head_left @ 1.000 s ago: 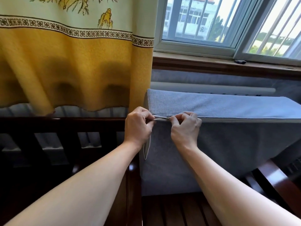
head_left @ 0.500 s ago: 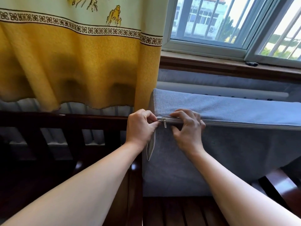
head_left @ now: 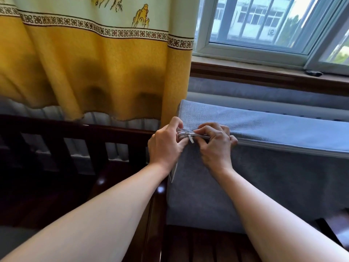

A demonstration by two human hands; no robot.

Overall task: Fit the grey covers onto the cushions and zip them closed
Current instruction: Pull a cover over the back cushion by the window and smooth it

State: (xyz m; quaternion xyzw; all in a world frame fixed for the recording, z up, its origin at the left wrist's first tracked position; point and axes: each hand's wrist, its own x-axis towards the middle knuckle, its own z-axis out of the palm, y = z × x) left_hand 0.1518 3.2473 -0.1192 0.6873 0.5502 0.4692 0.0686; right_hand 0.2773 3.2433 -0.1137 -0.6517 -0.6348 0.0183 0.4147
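On dark wooden bench (head_left: 188, 246), under the window: both hands work at zip of a grey covered cushion.

Grey cover (head_left: 264, 186) is on the cushion, which stands on its edge on the bench slats, leaning back twd the wall below the window sill (head_left: 245, 72). Zipper (head_left: 283, 146) runs along the upper front edge, looks closed to the right; its metal pull tab (head_left: 191, 138) hangs near the left corner, btw the two hands. Left hand (head_left: 166, 146) has fingers curled and pinches the cover's corner w/ the pale zip tape. Right hand (head_left: 217, 144) has fingers curled over the seam, just right of the tab, pressing the zip edges together; thumb is under, partly hidden. Yellow curtain (head_left: 94, 72) hangs to the left, touching the cushion's corner. Small dark object (head_left: 313, 73) lies on the sill, too small to tell what.
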